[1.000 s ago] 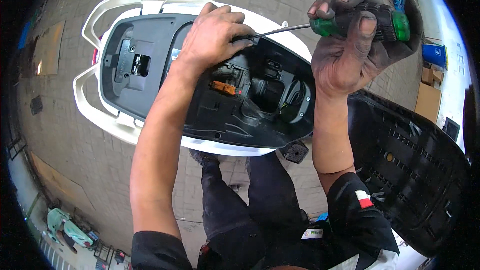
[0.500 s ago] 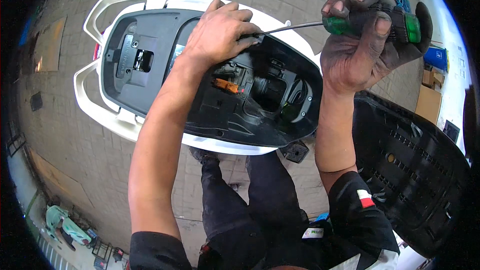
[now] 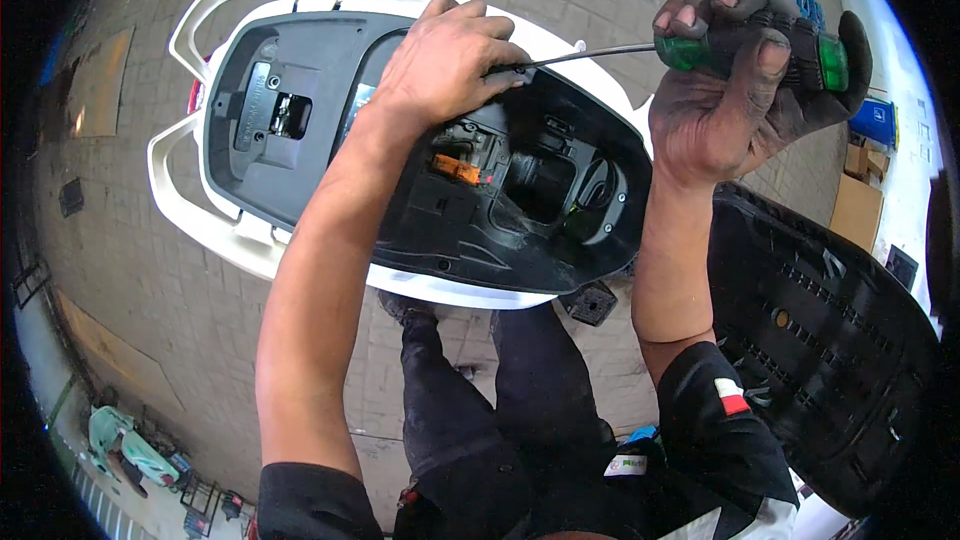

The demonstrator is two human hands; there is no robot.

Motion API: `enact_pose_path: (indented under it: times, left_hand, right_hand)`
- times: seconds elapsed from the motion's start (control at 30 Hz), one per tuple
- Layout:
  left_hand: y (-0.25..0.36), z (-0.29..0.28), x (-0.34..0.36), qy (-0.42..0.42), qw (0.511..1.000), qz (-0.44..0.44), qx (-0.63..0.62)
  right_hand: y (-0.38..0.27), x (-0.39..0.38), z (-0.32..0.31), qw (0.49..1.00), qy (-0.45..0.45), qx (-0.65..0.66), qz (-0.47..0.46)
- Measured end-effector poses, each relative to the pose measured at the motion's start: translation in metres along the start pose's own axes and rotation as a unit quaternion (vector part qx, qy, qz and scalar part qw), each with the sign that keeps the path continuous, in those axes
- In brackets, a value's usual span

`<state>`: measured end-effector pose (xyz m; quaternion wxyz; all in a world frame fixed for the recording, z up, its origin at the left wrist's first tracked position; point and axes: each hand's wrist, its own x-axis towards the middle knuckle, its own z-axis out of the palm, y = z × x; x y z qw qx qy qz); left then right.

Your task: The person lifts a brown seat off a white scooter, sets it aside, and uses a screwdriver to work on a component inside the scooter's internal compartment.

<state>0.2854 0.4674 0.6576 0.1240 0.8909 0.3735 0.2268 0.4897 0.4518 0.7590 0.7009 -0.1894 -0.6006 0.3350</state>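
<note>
My right hand (image 3: 705, 125), fingertips darkened with grime, is wrapped round the green and black handle of a screwdriver (image 3: 690, 52), out to the right of a white scooter (image 3: 500, 292). The thin shaft runs leftward, nearly level, to my left hand (image 3: 447, 62). There the thumb and forefinger close about its end, and the tip is hidden. My left hand rests on the far rim of the black under-seat compartment (image 3: 470, 215), its other fingers curled over the edge. An orange part (image 3: 457, 169) shows in the compartment's recess, beside an open square well (image 3: 540, 183).
A large black ribbed panel, seemingly the seat's underside (image 3: 830, 340), lies at the right. The scooter's cream grab rail (image 3: 190, 205) juts out at the left. Cardboard boxes (image 3: 858, 210) and a blue container (image 3: 875, 122) stand at the far right. Paving (image 3: 130, 250) surrounds the scooter.
The view has shifted slightly. My right hand and the screwdriver sit a little farther right; both hands keep their hold.
</note>
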Motion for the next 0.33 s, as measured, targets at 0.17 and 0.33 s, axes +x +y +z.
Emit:
enact_pose_path:
  times: [0.17, 0.33]
  left_hand:
    - [-0.002, 0.001, -0.001, -0.004, 1.000, 0.003, 0.004]
    - [-0.002, 0.001, 0.000, -0.014, 1.000, -0.019, 0.011]
  right_hand:
    - [0.006, -0.008, -0.015, 0.998, -0.001, 0.052, 0.019]
    - [0.005, -0.024, -0.015, 0.968, -0.035, 0.197, 0.149]
